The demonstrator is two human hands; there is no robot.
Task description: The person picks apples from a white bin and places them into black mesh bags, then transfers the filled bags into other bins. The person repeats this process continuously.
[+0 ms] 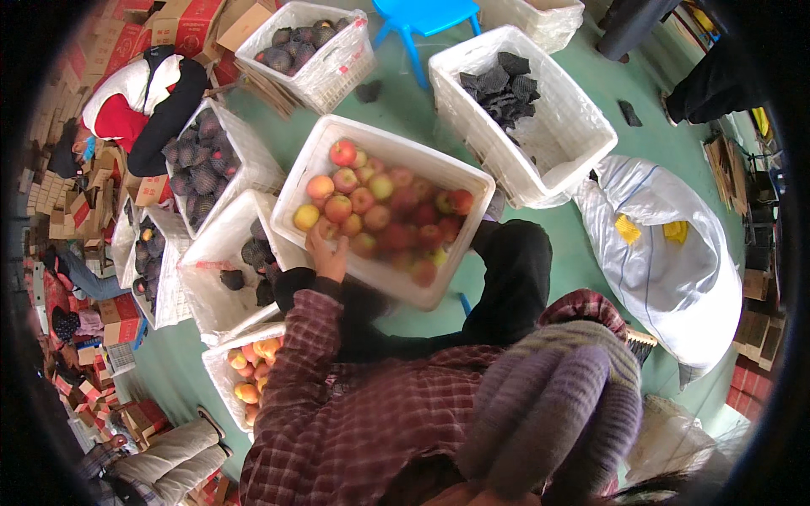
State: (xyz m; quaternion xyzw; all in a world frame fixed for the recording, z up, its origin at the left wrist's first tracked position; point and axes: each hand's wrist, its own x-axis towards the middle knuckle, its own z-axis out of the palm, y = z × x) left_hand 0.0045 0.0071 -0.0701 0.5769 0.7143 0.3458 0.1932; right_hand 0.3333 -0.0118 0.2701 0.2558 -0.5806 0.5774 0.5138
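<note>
My left hand (327,256) reaches over the near left rim of a white plastic crate (398,292) of loose apples. Its thumb and fingers are around a reddish apple (327,228) among the others. Red and yellow apples (377,217) cover much of the crate's floor; those on the right look blurred. The crate sits tilted in front of me, above my dark-trousered legs. My right hand is out of view; only the plaid sleeve (585,305) on that side shows, beside a purple striped knitted piece (550,392).
Lined crates with net-wrapped fruit (204,155) stand left; another (547,120) holds dark foam nets. A crate of apples (218,379) is lower left. Right lies a white woven sack (702,303). A blue stool (427,16) stands ahead. A person (145,107) bends at upper left; others are around.
</note>
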